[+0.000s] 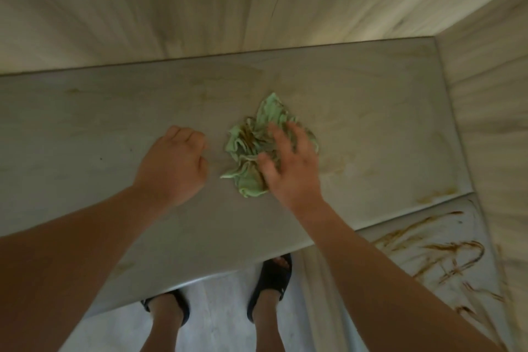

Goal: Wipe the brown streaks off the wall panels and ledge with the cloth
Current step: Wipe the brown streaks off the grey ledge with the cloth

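Note:
A crumpled green cloth (257, 140), stained brown, lies on the grey marble ledge (100, 128). My right hand (291, 163) rests on the cloth's right side with fingers spread and nearly straight. My left hand (174, 163) sits on the ledge just left of the cloth, fingers curled under, holding nothing. Faint brown smears (337, 165) mark the ledge to the right of the cloth. Heavy brown streaks (440, 254) cover the lower panel at the right, below the ledge's end.
Pale veined wall panels (228, 2) rise behind the ledge and along the right side (491, 128). My feet in dark sandals (271, 283) stand on the light floor under the ledge's front edge.

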{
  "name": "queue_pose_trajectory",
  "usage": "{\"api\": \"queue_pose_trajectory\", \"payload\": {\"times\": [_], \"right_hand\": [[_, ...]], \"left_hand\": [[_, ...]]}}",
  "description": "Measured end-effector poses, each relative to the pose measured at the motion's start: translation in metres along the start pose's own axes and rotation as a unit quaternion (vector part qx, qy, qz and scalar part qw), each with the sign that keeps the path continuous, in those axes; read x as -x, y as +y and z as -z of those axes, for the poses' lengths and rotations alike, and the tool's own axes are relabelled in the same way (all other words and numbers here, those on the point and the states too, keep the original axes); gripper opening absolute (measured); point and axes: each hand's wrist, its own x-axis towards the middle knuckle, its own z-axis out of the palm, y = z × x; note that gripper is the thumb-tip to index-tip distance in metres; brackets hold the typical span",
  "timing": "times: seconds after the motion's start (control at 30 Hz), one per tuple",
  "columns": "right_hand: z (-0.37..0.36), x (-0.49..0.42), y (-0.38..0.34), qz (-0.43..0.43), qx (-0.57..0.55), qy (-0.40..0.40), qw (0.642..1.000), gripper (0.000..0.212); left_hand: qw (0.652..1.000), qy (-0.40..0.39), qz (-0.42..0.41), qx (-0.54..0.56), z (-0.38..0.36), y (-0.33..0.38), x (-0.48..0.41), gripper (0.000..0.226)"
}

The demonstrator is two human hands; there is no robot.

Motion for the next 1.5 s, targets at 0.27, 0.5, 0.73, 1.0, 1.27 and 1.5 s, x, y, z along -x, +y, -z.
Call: {"api": "queue_pose_trajectory", "payload": {"times": [0.27,0.5,0.73,1.0,1.27,1.5], "right_hand": [[0.04,-0.039,0.002,-0.126,-0.011,0.065,0.99,0.026],[0.066,-0.025,-0.04,-0.017,-0.119,0.115,0.986,0.025],[-0.004,0.011,-0.044,-0.02,0.021,0.048,0.998,0.053],[-0.018,-0.019,0.0,-0.149,0.158,-0.085,0.973,0.091],[-0.067,-0.001,-0.089,-0.028,0.113,-0.086,0.99,0.09],[-0.051,0.009,-0.011,0.074,0.169,-0.008,0.983,0.056]], "left_hand": [[0.996,0.006,0.076,0.049,0.018,-0.019,0.011,0.013],[0.989,0.006,0.118,0.094,0.034,-0.017,0.017,0.013],[0.984,-0.063,0.154,0.058,0.022,-0.018,0.025,0.032],[0.975,-0.113,0.189,-0.003,-0.001,-0.042,0.042,0.064],[0.977,-0.1,0.186,0.005,-0.001,-0.052,0.046,0.063],[0.972,-0.135,0.193,-0.003,0.003,-0.067,0.052,0.066]]}}
